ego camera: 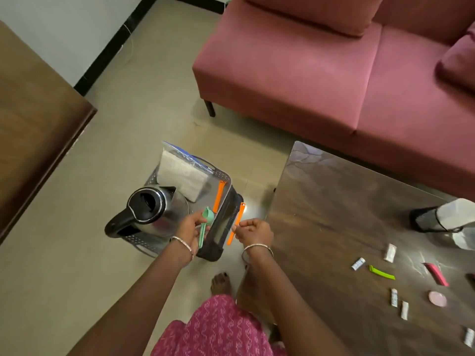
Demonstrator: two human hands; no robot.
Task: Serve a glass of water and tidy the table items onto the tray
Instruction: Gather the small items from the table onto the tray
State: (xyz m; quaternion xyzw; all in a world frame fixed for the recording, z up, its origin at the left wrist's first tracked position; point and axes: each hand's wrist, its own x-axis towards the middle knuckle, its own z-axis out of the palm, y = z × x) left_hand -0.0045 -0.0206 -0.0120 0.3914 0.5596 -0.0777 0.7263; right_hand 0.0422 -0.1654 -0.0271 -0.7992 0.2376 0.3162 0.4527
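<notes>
A grey perforated tray (144,240) sits on the floor left of the dark table (334,214). It carries a steel kettle (151,214) with its lid open, a clear bag of white napkins (180,173), an orange clip (219,192) and a black mesh holder (221,229). My left hand (190,227) holds a green clip (207,224) over the tray. My right hand (253,231) pinches a second orange clip (237,223) beside the mesh holder. On the table lie several white sachets (389,253), a lime clip (381,272), a pink clip (437,274) and a round pink coaster (437,298).
A pink sofa (308,68) stands behind the table. A brown wooden surface (30,119) fills the left side. A black mesh cup holding white packets (437,218) lies at the table's right edge. My bare foot (221,282) rests on the tiled floor below the tray.
</notes>
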